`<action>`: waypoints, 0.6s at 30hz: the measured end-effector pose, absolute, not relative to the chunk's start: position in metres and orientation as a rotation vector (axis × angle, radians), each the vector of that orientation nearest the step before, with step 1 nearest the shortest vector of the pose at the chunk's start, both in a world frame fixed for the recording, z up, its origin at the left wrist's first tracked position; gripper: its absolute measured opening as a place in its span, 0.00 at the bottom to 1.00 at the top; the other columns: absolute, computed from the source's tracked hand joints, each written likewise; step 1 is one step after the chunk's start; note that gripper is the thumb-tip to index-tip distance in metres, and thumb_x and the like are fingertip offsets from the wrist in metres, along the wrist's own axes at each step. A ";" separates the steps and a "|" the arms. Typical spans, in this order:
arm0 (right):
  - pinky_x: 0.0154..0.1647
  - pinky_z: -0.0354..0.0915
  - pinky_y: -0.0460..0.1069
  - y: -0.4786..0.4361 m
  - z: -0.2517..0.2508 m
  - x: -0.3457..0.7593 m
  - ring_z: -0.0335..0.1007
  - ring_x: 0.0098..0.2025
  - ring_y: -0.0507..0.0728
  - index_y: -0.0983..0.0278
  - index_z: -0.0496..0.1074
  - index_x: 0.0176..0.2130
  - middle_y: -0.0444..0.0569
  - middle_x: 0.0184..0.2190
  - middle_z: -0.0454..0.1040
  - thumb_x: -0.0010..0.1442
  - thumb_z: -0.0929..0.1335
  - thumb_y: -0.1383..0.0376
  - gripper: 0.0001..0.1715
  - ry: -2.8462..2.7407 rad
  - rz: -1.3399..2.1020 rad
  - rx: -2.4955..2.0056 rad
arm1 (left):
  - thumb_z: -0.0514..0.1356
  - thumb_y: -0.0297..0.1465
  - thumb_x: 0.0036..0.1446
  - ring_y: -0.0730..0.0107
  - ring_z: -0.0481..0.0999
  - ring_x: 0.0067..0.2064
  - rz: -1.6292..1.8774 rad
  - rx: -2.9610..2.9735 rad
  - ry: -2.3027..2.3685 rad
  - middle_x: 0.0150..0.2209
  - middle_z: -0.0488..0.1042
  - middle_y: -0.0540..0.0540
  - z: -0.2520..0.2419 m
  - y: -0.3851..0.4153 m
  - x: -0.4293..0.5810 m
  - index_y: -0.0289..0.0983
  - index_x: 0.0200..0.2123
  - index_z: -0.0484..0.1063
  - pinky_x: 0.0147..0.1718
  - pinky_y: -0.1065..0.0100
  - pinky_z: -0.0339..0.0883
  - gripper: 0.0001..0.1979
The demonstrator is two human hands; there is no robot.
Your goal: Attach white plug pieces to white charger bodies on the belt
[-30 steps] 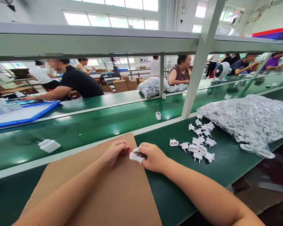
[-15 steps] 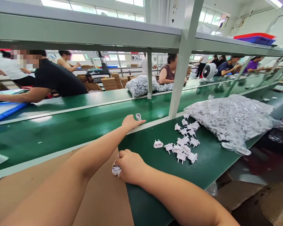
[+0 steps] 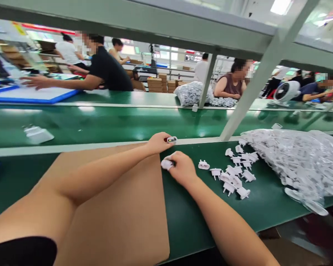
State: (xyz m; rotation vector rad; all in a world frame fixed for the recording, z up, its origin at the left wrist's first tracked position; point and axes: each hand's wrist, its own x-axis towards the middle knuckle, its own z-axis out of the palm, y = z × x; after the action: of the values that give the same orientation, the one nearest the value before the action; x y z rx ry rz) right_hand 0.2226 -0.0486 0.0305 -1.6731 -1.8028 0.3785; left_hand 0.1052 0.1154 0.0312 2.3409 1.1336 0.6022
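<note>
The left hand [image 3: 158, 143] grasps 1 oval housing [image 3: 172, 140] of white plastic, its open end showing, near the far corner of the flat brown cardboard [image 3: 122, 210]. Just beside it, the right hand [image 3: 184, 168] has its fingers curled around a white piece [image 3: 166, 164], shape partly hidden. To the right, white 2-pronged plug parts [image 3: 234, 170] lie scattered on the smooth green tabletop [image 3: 185, 218], near a crinkled, glossy clear bag [image 3: 299, 159]

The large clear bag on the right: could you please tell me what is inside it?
Through the bag, many white plastic pieces show, jumbled together. Those deeper in are covered by the outer ones, so I cannot see them. Loose white plug parts lie outside, beside it.
</note>
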 end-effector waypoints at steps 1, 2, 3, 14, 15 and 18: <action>0.39 0.66 0.49 -0.045 0.028 0.227 0.75 0.39 0.56 0.58 0.84 0.43 0.47 0.39 0.80 0.60 0.73 0.66 0.11 -1.737 0.393 -1.663 | 0.66 0.39 0.55 0.59 0.78 0.44 0.629 2.329 1.094 0.43 0.81 0.45 0.032 0.103 0.085 0.39 0.43 0.83 0.44 0.65 0.68 0.15; 0.39 0.66 0.50 -0.042 0.026 0.230 0.74 0.38 0.56 0.58 0.84 0.42 0.47 0.37 0.80 0.59 0.74 0.64 0.10 -1.683 0.424 -1.651 | 0.66 0.40 0.55 0.59 0.78 0.43 0.654 2.313 1.051 0.41 0.81 0.45 0.032 0.090 0.065 0.38 0.42 0.83 0.42 0.65 0.68 0.15; 0.40 0.67 0.50 -0.039 0.024 0.233 0.75 0.37 0.56 0.58 0.84 0.41 0.47 0.36 0.80 0.59 0.75 0.61 0.10 -1.637 0.468 -1.631 | 0.66 0.41 0.55 0.60 0.77 0.42 0.671 2.289 1.011 0.40 0.81 0.45 0.032 0.077 0.047 0.38 0.41 0.83 0.41 0.65 0.67 0.15; 0.52 0.71 0.56 -0.058 0.040 0.196 0.75 0.46 0.60 0.59 0.79 0.47 0.51 0.43 0.79 0.66 0.68 0.63 0.11 -1.797 0.413 -1.317 | 0.73 0.46 0.51 0.57 0.76 0.44 0.814 1.982 0.771 0.40 0.77 0.43 0.004 0.004 -0.012 0.39 0.41 0.82 0.47 0.60 0.69 0.20; 0.52 0.71 0.56 -0.060 0.041 0.193 0.74 0.48 0.61 0.59 0.78 0.48 0.51 0.43 0.79 0.66 0.66 0.65 0.13 -1.873 0.343 -1.309 | 0.72 0.46 0.53 0.57 0.75 0.43 0.814 1.993 0.759 0.39 0.77 0.43 0.003 0.005 -0.012 0.39 0.39 0.83 0.46 0.60 0.69 0.18; 0.49 0.70 0.57 -0.063 0.042 0.189 0.71 0.47 0.63 0.60 0.76 0.49 0.53 0.42 0.77 0.63 0.64 0.71 0.17 -2.078 0.151 -1.321 | 0.69 0.45 0.56 0.59 0.75 0.41 0.823 2.013 0.724 0.37 0.77 0.44 0.003 0.007 -0.010 0.39 0.33 0.82 0.45 0.61 0.68 0.14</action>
State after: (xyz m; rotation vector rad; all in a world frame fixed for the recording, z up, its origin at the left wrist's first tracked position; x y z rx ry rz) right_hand 0.1893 -0.0632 0.0420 -1.3206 -2.0783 0.1506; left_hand -0.0104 0.0073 0.0025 2.0127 0.7243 0.8232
